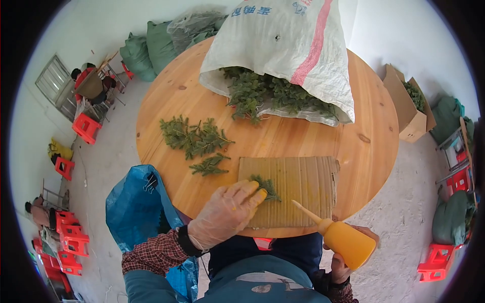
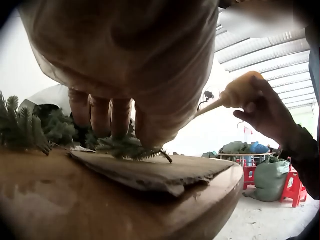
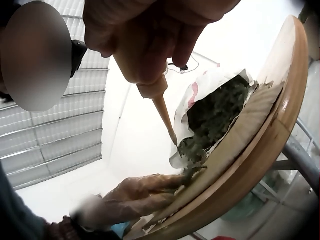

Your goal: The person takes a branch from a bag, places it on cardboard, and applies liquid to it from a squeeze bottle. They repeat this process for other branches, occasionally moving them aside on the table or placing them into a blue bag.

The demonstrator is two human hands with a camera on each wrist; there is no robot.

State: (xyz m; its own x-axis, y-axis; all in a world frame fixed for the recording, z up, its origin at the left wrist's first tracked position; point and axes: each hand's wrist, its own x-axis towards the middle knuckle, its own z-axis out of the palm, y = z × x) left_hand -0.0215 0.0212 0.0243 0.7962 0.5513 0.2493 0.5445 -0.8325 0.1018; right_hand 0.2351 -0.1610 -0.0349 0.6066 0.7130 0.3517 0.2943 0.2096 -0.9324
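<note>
My left hand (image 1: 225, 209), in a clear plastic glove with yellow-stained fingertips, pinches a small green fir sprig (image 1: 268, 188) over a ridged cardboard sheet (image 1: 303, 194). In the left wrist view the sprig's cut stem (image 2: 166, 156) points out past the fingers, close above the cardboard. My right hand (image 1: 343, 262) grips a yellow squeeze bottle (image 1: 351, 245). Its long tapered nozzle (image 1: 305, 211) slants up to the left over the cardboard's near right part, apart from the sprig. More fir sprigs (image 1: 194, 137) lie on the wooden table left of the cardboard.
A white woven sack (image 1: 283, 40) spills fir branches (image 1: 252, 93) at the table's far side. A blue bag (image 1: 134, 207) hangs at the left edge. Red stools (image 1: 87, 127) and seated people are to the left; a cardboard box (image 1: 406, 108) and green sacks stand to the right.
</note>
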